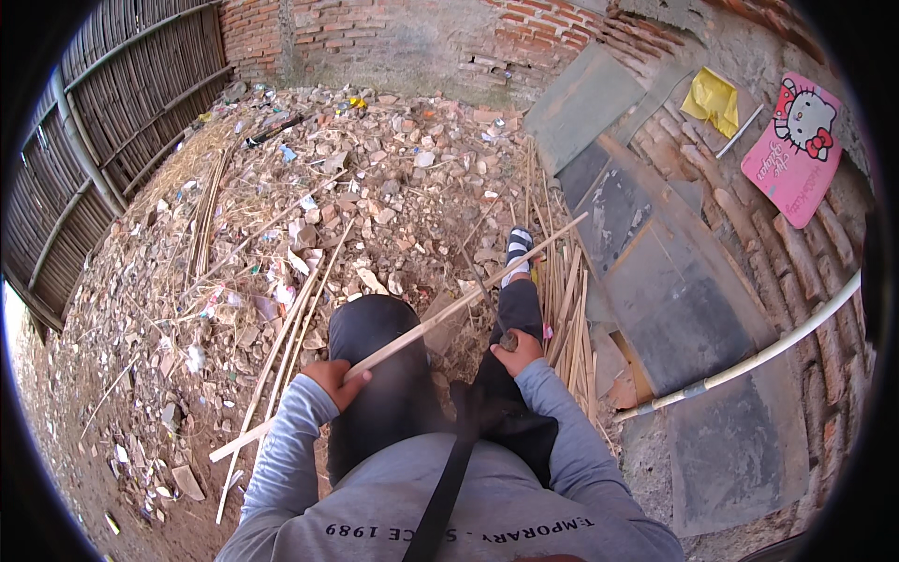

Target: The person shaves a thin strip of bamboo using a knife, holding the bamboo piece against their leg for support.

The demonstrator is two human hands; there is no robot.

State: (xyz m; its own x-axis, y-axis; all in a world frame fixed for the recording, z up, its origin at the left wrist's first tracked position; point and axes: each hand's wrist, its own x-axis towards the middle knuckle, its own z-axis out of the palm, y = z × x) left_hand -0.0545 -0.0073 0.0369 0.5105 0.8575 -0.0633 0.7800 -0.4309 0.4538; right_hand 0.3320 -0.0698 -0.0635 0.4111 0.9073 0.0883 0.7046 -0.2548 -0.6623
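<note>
A long, pale bamboo strip (440, 318) slants across my lap, rising from lower left to upper right over both legs. My left hand (337, 382) is closed round it near its lower end, beside my left knee. My right hand (518, 356) grips a long, narrow dark blade, likely a knife (483, 288), by its rounded handle end. That blade points away from me and passes across the strip; whether they touch I cannot tell. Beside my right leg lies a bundle of split bamboo strips (573, 309).
More thin strips (298, 323) lie on the rubble-strewn ground at left. Flat dark panels (679, 290) lean over bricks at right, with a pale curved pole (749, 370). A bamboo fence (140, 84) and a brick wall (393, 42) border the space.
</note>
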